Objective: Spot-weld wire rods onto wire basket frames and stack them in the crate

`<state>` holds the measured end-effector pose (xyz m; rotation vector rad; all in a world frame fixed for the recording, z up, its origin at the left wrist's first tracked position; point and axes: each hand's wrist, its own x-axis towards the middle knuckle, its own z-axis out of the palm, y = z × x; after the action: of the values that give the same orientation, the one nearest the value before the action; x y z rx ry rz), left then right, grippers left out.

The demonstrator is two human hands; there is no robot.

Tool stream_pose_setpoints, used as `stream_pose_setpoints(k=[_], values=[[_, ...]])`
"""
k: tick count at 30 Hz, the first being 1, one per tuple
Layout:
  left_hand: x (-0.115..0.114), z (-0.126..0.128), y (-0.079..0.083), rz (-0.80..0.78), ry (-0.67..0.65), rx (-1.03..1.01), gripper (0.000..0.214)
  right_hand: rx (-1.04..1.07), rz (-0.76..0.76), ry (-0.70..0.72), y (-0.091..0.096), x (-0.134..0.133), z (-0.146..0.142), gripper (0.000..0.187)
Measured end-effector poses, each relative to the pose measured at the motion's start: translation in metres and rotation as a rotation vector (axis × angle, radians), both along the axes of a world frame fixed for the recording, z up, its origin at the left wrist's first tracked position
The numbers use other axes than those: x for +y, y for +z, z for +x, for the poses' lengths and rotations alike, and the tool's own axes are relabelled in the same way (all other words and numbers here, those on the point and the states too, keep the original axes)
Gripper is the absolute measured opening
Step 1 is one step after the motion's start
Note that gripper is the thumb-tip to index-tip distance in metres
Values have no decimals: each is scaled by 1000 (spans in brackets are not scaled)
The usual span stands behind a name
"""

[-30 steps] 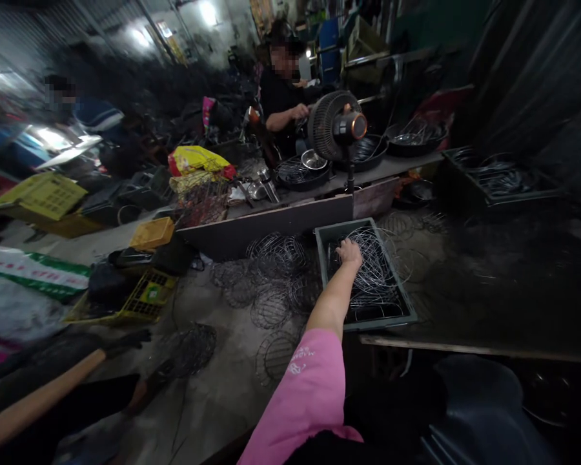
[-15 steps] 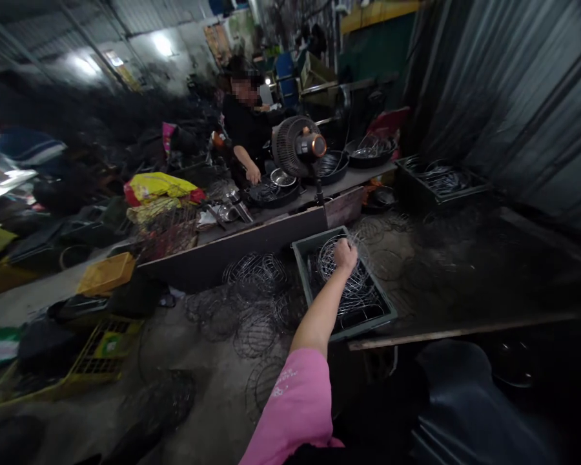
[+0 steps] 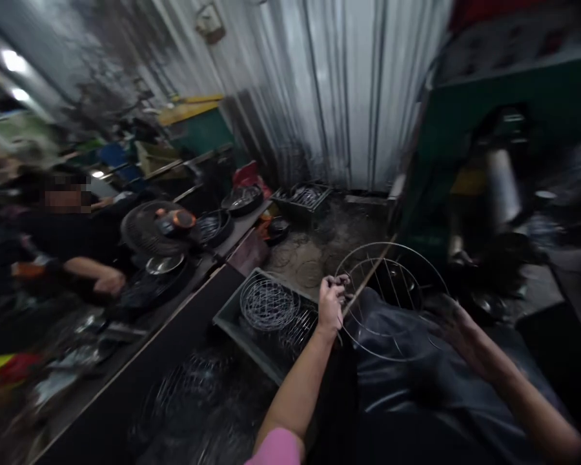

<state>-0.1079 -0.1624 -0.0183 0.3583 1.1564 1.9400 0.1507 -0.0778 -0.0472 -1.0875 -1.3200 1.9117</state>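
Observation:
My left hand [image 3: 333,305] has its fingers closed on the left edge of a round wire rack [image 3: 392,244], which has rings and thin crossbars. The rack is tilted over my lap, above a dark, shiny apron [image 3: 392,381]. At the rack's right side is my right hand [image 3: 452,323], smeared by motion. Its fingers look dark, and I cannot tell whether they touch the wire. Just left of my left forearm, a grey-green crate [image 3: 249,345] holds more round wire racks [image 3: 270,303].
More wire pieces lie in a heap [image 3: 188,394] at lower left. Beyond a low board, a fan [image 3: 155,226] stands by a bench with black pans [image 3: 213,227], where another person [image 3: 77,239] works. Another crate [image 3: 303,197] is near the metal wall. Machinery [image 3: 503,187] stands at right.
My view has swung right. My left hand has come from inside the crate to my lap, carrying a wire rack out. My right hand has come into view beside it.

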Motion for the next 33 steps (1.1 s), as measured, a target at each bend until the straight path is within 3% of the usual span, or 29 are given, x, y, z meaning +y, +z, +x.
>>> stream_pose_setpoints(k=[3, 7, 11, 15, 22, 26, 29, 31, 33], values=[[4, 45, -15, -90, -181, -71, 34, 40, -170, -189, 7, -11, 30, 53], [16, 68, -27, -181, -423, -76, 39, -2, -303, -312, 14, -8, 73, 39], [40, 83, -28, -155, -522, 51, 41, 32, -373, -246, 17, 3, 111, 49], [55, 107, -25, -24, -661, 2, 49, 123, -426, -162, 20, 20, 121, 58], [47, 113, -29, -24, -553, -34, 47, 187, -396, -202, 5, 31, 123, 56], [42, 113, -34, -158, -473, 116, 47, 161, -413, -141, -10, 26, 124, 58], [40, 119, -39, -168, -430, 186, 45, 122, -404, -128, -23, 29, 126, 61], [37, 125, -45, -161, -461, 149, 45, 35, -350, -156, -29, 33, 131, 60], [32, 129, -54, -173, -495, 125, 46, -204, -164, -274, -29, 40, 140, 49]])
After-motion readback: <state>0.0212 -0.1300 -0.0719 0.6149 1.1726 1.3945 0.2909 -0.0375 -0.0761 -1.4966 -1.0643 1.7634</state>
